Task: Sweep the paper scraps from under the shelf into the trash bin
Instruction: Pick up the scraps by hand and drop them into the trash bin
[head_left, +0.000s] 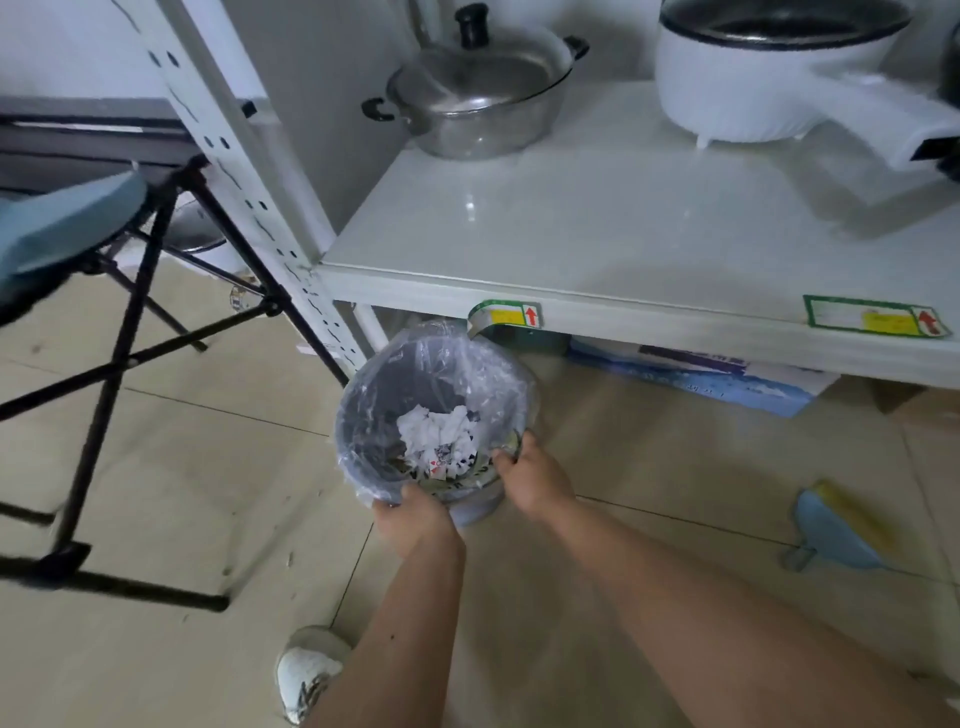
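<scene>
I'm seeing both hands gripping the near rim of the round grey plastic-lined trash bin (363, 415), left hand (413, 517) and right hand (530, 480) clamping it. Crumpled white paper scraps (439, 428) are lying inside, beside the glossy white shelf (597, 208).

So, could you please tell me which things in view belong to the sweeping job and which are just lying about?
Belonging to the job:
trash bin, gripped at its near rim by left hand and right hand
paper scraps inside it
blue dustpan on the floor
shelf

Lying about:
steel pot
white electric cooker
folding stool
</scene>
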